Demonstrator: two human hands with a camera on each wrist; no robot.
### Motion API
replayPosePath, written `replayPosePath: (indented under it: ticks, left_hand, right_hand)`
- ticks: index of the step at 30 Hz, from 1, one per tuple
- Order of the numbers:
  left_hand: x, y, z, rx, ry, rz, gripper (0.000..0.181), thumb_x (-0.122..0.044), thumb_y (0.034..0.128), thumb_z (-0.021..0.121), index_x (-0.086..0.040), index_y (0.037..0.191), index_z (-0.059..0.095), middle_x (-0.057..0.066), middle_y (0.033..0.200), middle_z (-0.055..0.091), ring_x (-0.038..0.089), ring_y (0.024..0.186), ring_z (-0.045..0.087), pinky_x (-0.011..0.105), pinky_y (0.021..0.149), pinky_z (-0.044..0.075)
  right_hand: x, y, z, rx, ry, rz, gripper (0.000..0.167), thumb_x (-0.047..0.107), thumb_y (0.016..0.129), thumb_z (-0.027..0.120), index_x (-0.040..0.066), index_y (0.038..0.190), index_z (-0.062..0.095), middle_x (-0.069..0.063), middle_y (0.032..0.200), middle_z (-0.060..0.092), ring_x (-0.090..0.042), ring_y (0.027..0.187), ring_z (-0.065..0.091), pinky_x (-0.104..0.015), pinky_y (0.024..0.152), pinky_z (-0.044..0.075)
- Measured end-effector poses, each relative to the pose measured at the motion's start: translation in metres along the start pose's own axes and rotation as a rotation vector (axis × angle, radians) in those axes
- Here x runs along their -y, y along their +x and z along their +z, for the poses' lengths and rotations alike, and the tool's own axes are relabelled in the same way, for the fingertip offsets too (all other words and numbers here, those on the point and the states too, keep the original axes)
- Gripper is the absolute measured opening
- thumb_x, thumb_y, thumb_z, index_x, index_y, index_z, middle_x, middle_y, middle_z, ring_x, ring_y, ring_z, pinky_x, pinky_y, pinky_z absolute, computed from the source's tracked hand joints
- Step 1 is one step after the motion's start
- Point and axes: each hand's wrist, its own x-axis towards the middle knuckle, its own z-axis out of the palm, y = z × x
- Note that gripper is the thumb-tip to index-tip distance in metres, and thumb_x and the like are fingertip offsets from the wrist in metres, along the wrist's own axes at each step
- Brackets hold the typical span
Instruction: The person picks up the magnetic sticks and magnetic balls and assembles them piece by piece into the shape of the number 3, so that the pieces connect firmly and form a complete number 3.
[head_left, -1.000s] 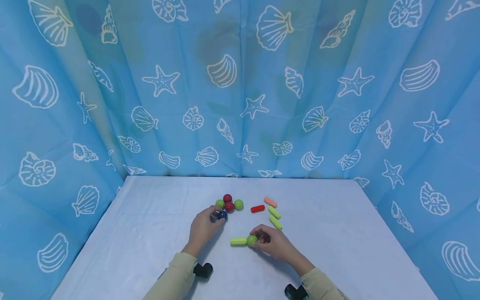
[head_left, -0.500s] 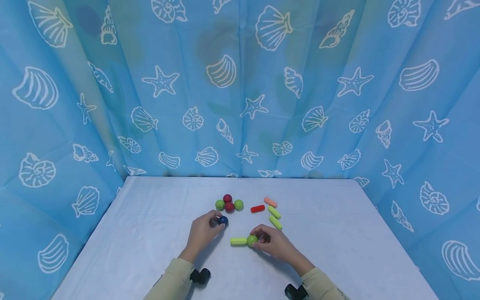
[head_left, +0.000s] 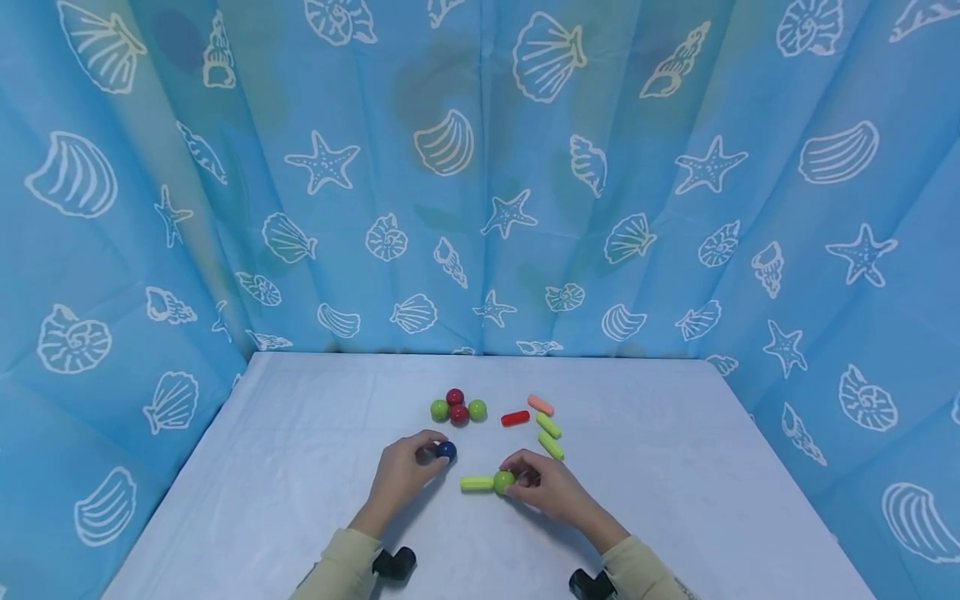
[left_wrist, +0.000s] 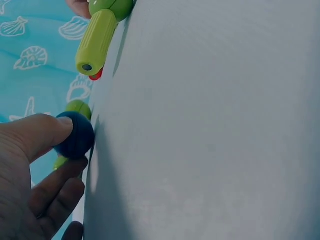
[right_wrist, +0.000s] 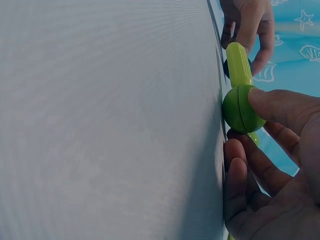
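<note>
My left hand pinches a dark blue ball between thumb and fingers; the left wrist view shows the thumb on top of the blue ball. To the right and nearer, my right hand pinches a green ball. A yellow-green ridged rod is joined to that ball's left side and points toward the left hand. In the left wrist view, the rod has a small dark spot in its free end. The blue ball and the rod stand apart.
Behind the hands, red balls and green balls sit in a cluster. Right of them lie a red rod, an orange rod and two yellow-green rods. A shell-patterned blue curtain hangs behind the white table.
My left hand has drawn the blue ball away from the cluster, toward the near edge of the table. The right hand, green ball and joined rod have stayed in place.
</note>
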Motion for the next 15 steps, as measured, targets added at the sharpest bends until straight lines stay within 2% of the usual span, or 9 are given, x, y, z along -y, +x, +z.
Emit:
replayPosePath:
  ticks: [15]
  left_hand:
    - [0.001,-0.007,-0.019,0.213,-0.057,0.009,0.027,-0.022,0.0869,0.082,-0.026,0.112,0.072,-0.009,0.097,0.067,0.013,0.093,0.061,0.038,0.085,0.053]
  right_hand:
    - [0.000,-0.001,-0.001,0.002,0.003,-0.001,0.029,0.019,0.088,0.080,0.020,0.114,0.068,0.007,0.103,0.066,-0.014,0.084,0.058,-0.027,0.073,0.052]
